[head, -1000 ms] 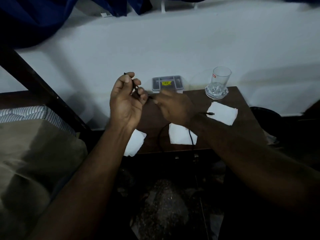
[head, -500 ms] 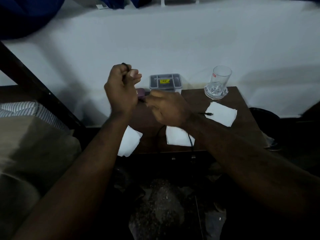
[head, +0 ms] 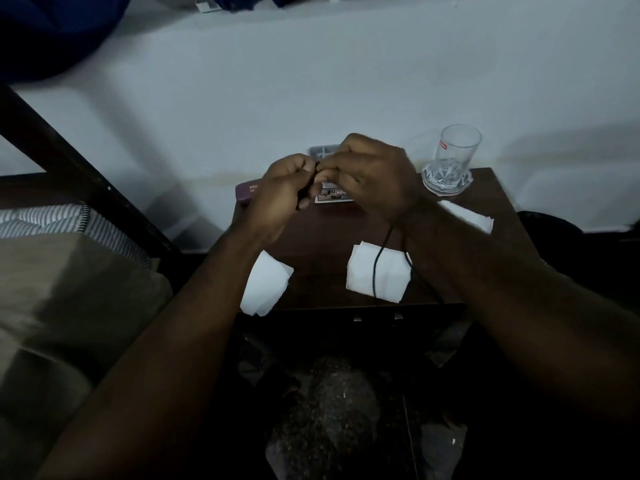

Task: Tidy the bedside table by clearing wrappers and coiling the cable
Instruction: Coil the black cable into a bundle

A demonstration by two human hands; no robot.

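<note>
Both hands are raised just above the back half of the dark brown wooden worktop [head: 322, 244], knuckles close together. The left hand [head: 285, 190] is clenched, with a short bit of the thin black cable [head: 379, 261] showing dark between its curled fingers. The right hand [head: 372, 178] has its fingertips bunched against the left hand's, pinching the cable at the same spot.

From under the right wrist the cable hangs down in a loose strand. It crosses the middle white paper wrapper [head: 360, 277] and reaches the front edge of the worktop.

A second white paper wrapper [head: 266, 287] lies at the front left corner, hanging partly over the edge and below the left forearm. A third white paper wrapper [head: 472, 216] lies to the right, partly covered by the right forearm.

Behind the hands, against the wall, stands a grey plastic box [head: 320, 150], mostly hidden. A small printed card [head: 334, 198] lies under the hands, and a flat maroon object [head: 246, 190] lies at the back left corner. At the back right corner a clear drinking glass [head: 459, 150] stands on a cut-glass coaster [head: 446, 185], well apart from the cable.
</note>
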